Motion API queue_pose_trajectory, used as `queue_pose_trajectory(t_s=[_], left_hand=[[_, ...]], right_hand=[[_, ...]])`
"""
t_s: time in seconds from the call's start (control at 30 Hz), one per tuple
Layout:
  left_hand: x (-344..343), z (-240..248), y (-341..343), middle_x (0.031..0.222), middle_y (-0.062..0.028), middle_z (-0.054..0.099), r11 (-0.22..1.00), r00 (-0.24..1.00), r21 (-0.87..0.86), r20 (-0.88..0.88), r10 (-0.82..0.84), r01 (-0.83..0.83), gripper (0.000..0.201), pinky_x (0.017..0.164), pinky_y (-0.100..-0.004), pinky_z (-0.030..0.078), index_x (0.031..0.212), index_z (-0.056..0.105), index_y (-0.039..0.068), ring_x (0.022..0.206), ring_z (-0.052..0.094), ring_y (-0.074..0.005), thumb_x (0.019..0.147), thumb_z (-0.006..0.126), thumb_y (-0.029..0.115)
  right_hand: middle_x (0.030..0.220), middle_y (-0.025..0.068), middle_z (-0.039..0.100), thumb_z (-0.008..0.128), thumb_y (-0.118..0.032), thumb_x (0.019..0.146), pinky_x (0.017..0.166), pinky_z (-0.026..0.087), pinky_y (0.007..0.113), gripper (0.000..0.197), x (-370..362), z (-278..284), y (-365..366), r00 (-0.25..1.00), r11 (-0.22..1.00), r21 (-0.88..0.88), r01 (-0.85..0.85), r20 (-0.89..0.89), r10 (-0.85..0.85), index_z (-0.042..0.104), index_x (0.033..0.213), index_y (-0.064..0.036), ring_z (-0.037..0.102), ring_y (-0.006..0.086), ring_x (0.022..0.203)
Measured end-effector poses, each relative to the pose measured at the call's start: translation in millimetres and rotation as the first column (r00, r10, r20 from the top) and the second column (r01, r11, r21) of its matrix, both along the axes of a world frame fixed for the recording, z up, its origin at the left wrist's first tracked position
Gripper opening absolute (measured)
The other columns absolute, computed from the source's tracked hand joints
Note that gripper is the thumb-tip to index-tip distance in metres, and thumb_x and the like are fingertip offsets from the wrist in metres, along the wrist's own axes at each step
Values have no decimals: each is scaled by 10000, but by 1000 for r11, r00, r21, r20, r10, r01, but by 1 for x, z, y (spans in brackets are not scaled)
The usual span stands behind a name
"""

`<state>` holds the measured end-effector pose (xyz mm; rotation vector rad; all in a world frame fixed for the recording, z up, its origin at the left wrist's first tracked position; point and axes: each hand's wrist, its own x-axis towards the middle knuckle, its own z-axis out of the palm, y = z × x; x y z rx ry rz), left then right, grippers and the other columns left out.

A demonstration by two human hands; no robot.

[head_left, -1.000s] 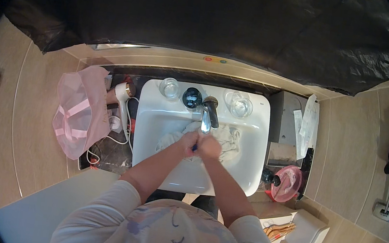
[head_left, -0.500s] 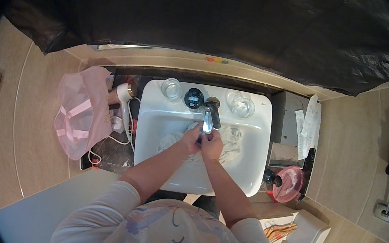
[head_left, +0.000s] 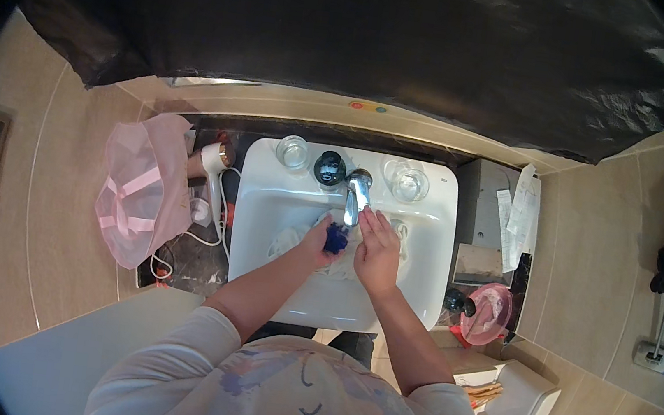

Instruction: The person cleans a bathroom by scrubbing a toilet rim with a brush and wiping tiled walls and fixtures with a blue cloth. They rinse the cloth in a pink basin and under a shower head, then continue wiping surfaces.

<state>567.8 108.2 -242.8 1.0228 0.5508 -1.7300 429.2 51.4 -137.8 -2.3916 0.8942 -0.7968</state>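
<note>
Over the white sink (head_left: pixel 412 300), my left hand (head_left: pixel 314 241) is closed around a small, crumpled, dark blue bundle (head_left: pixel 336 240), probably fabric. My right hand (head_left: pixel 378 256) is open and holds nothing, its fingers stretched together towards the chrome faucet (head_left: pixel 356 197); whether the fingertips touch the metal I cannot tell. Beneath both hands a wet-looking white cloth (head_left: pixel 285 239) lies in the basin, partly hidden by them.
Along the sink's back rim stand a clear glass (head_left: pixel 292 152), a dark round container (head_left: pixel 330 169) and another clear glass (head_left: pixel 410 185). Left are a pink bag (head_left: pixel 139 192) and a white hair dryer (head_left: pixel 212 161). A grey box (head_left: pixel 483 205) and pink basin (head_left: pixel 488 314) are right.
My hands have come apart. The right has moved off the dark blue bundle and opened beside the faucet, while the left keeps hold of it. The faucet's handle sits at a different angle.
</note>
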Motion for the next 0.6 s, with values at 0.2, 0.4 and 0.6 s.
queue_pose_trajectory(t_s=[0.2, 0.4, 0.6], left_hand=[[-13, -21, 24, 873, -78, 593, 999, 993, 2, -109, 34, -34, 261, 761, -416, 521, 953, 579, 54, 771, 570, -222, 953, 378, 221], [-41, 12, 29, 999, -111, 609, 975, 988, -220, -149, -40, 6, 261, 891, -381, 473, 971, 584, 32, 929, 591, -246, 936, 397, 211], [-34, 7, 29, 936, -111, 586, 981, 993, -165, -72, 92, -103, 316, 823, -386, 479, 954, 567, 84, 861, 573, -244, 931, 445, 375]], right_hand=[[1315, 206, 475, 597, -53, 789, 1040, 340, 445, 543, -15, -12, 41, 992, 962, 268, 52, 96, -80, 444, 1310, -38, 443, 403, 1217], [1250, 219, 531, 562, -180, 867, 1040, 342, 449, 467, -7, -78, 54, 978, 824, 559, 93, 103, -180, 473, 1301, -34, 457, 427, 1192], [1247, 212, 540, 464, -250, 926, 1043, 316, 461, 420, 14, -69, 69, 945, 495, 845, 200, -33, -325, 517, 1282, -34, 503, 351, 1173]])
